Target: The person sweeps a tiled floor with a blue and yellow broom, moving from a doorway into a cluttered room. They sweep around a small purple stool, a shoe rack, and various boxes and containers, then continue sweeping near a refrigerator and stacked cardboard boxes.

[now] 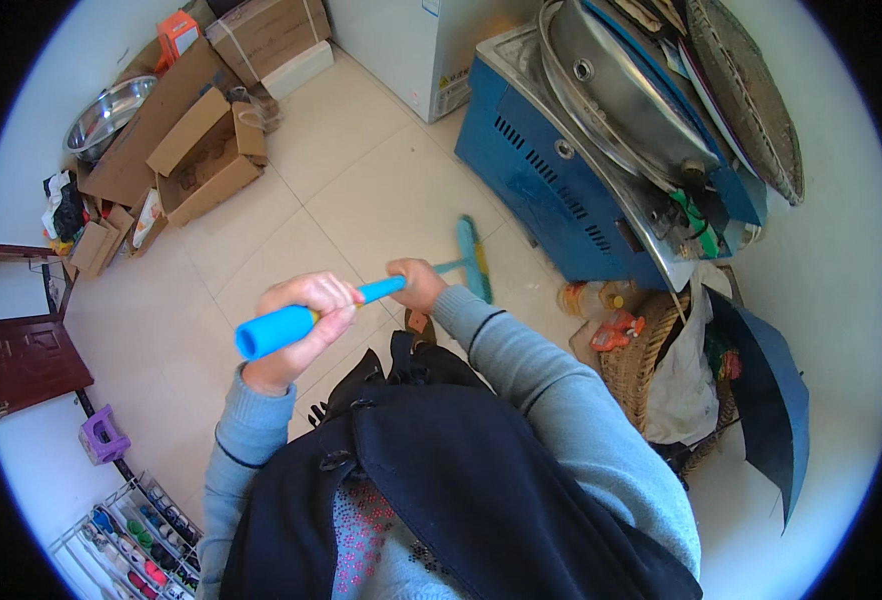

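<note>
A broom [382,288] with a bright blue handle slants across in front of me. Near its thick hollow end, my left hand [313,304] is wrapped around the handle. My right hand [419,284] grips it farther down and hides part of the shaft. Beyond that hand, the teal broom head [472,259], which has a yellow band, lies on the tiled floor [321,202] beside the blue cabinet. One of my shoes [419,324] shows partly below my right hand.
A blue metal cabinet [553,180] stands at right, piled with a steel basin [628,82]. Below are bottles [589,300], a wicker basket [628,367] and an open umbrella [767,397]. Cardboard boxes [208,169] line the left wall. A purple stool [104,435] and shoe rack [129,536] are lower left.
</note>
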`<move>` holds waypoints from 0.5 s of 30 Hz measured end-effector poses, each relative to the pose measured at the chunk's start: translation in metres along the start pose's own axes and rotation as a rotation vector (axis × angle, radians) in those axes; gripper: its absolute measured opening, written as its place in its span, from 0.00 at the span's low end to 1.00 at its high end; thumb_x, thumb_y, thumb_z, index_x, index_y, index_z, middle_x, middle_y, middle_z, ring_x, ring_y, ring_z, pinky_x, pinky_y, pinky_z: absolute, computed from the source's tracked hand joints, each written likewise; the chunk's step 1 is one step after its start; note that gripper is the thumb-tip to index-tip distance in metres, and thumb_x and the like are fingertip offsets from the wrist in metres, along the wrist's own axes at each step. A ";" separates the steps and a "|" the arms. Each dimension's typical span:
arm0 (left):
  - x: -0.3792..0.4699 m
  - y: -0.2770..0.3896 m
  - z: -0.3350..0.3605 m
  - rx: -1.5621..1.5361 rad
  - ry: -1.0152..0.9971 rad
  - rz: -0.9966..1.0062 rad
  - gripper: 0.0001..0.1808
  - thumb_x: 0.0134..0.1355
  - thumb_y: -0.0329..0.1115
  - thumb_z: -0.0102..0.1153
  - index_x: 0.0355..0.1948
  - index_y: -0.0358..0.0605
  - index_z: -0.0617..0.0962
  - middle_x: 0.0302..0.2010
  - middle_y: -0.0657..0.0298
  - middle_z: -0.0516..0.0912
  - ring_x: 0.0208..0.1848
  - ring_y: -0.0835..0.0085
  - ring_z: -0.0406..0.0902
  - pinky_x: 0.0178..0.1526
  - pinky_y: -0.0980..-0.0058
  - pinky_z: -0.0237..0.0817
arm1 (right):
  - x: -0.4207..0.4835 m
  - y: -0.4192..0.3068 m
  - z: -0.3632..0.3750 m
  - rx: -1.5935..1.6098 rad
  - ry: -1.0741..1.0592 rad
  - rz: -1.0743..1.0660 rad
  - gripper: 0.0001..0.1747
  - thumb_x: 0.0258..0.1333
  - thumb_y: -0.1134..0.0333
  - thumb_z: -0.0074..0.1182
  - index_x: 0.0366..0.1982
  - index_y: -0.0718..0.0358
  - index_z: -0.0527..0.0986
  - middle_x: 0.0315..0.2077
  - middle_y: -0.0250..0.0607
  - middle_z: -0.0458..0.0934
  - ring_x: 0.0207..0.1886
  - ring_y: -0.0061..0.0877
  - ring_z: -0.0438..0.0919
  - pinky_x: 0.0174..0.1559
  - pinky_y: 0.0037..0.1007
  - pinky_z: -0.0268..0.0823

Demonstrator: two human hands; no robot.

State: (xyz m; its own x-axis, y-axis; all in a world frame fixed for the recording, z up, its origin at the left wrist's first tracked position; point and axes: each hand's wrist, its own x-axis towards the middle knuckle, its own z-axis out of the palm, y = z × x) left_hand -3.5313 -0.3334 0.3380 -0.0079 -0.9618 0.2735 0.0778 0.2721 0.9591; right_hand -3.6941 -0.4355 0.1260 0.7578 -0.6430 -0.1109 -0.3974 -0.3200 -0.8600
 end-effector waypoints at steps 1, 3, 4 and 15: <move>0.013 0.008 0.001 0.018 -0.022 0.051 0.11 0.56 0.19 0.59 0.22 0.41 0.71 0.23 0.61 0.76 0.30 0.69 0.77 0.42 0.65 0.72 | 0.017 -0.009 -0.006 -0.001 0.007 -0.061 0.09 0.44 0.68 0.57 0.20 0.62 0.69 0.22 0.52 0.73 0.29 0.49 0.74 0.31 0.44 0.65; 0.033 0.022 0.003 0.061 -0.061 0.149 0.11 0.55 0.22 0.59 0.22 0.42 0.70 0.20 0.60 0.75 0.25 0.67 0.75 0.37 0.63 0.72 | 0.036 -0.026 -0.026 0.017 -0.040 -0.135 0.08 0.44 0.68 0.56 0.20 0.62 0.69 0.22 0.51 0.73 0.30 0.50 0.75 0.32 0.45 0.66; 0.040 0.024 0.006 0.123 -0.048 0.236 0.11 0.54 0.22 0.60 0.21 0.43 0.70 0.17 0.62 0.72 0.21 0.68 0.73 0.32 0.65 0.72 | 0.041 -0.036 -0.037 0.034 -0.096 -0.144 0.09 0.43 0.68 0.56 0.20 0.62 0.69 0.22 0.51 0.73 0.31 0.50 0.75 0.32 0.45 0.65; 0.046 -0.070 -0.029 -0.044 0.200 -0.179 0.10 0.62 0.23 0.56 0.25 0.45 0.70 0.27 0.60 0.77 0.36 0.65 0.78 0.57 0.51 0.68 | 0.058 0.044 -0.062 -0.203 -0.162 0.054 0.10 0.44 0.66 0.58 0.20 0.63 0.72 0.23 0.53 0.75 0.32 0.51 0.76 0.33 0.44 0.67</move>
State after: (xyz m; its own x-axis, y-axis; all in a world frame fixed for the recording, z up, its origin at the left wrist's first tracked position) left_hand -3.5084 -0.3976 0.2818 0.1710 -0.9823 0.0759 0.1358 0.0998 0.9857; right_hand -3.6997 -0.5300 0.1127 0.7993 -0.5482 -0.2463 -0.5227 -0.4319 -0.7350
